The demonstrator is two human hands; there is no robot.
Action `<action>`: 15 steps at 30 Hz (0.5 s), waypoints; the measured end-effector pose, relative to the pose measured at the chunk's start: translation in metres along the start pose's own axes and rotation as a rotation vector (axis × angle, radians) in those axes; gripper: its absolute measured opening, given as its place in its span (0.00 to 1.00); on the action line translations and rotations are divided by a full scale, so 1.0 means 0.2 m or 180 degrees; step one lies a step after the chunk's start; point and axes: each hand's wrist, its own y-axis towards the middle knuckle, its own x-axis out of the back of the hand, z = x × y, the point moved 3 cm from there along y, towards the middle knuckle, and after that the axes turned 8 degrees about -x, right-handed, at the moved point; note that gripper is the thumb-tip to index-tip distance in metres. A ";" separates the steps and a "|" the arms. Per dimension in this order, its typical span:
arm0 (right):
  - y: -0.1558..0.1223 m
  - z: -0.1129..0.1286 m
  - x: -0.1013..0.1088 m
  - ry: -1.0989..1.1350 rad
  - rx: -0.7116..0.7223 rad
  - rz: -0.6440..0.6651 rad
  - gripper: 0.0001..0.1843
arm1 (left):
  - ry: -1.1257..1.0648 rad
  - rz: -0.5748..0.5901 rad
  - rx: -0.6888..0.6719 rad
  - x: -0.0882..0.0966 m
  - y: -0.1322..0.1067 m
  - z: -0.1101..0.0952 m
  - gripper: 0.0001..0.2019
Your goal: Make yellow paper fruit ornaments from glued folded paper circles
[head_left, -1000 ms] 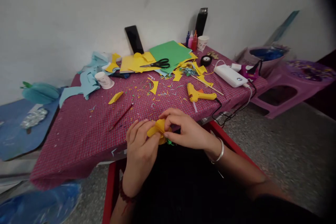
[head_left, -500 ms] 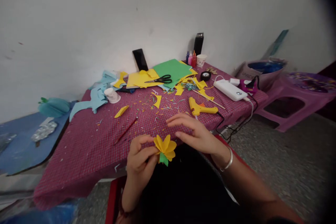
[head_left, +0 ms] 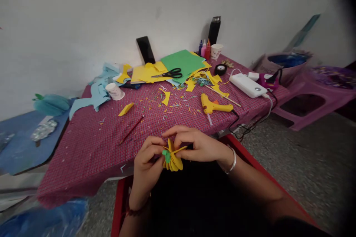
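Observation:
A yellow paper flower (head_left: 175,161) with a green piece at its base is held over my lap, just off the table's front edge. My left hand (head_left: 149,164) pinches it near the green part from the left side. From the right, my right hand (head_left: 198,144) has its thumb and fingers closed on a yellow petal. The flower is turned so its green base faces left and up, and its petals fan to the right and down. Some petals are covered by my fingers.
On the checked tablecloth (head_left: 91,144) lie a yellow glue gun (head_left: 215,105), black scissors (head_left: 169,74), a red pencil-like stick (head_left: 131,130), a white paper cup (head_left: 114,92) and paper scraps. A white power bank (head_left: 247,85) with cables sits at right; a phone (head_left: 145,50) leans on the wall.
My right hand has come left and down onto the flower and taken hold of a petal. The flower has been turned, its green part moving up and left. The camera view has shifted slightly.

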 end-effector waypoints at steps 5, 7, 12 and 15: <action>-0.01 -0.11 -0.03 0.0789 -0.0296 -0.0524 0.08 | -0.0587 -0.0139 0.0597 -0.04 -0.02 0.04 0.03; -0.01 -0.14 -0.06 0.1100 -0.0457 -0.0722 0.09 | -0.0622 -0.0164 0.0665 -0.05 -0.01 0.04 0.03; -0.01 -0.15 -0.10 0.1693 -0.0680 -0.0781 0.14 | -0.0558 -0.0348 0.0655 -0.08 0.02 0.03 0.06; -0.01 -0.14 -0.11 0.1871 -0.0776 -0.0738 0.15 | -0.0489 -0.0352 0.0772 -0.10 0.04 0.01 0.10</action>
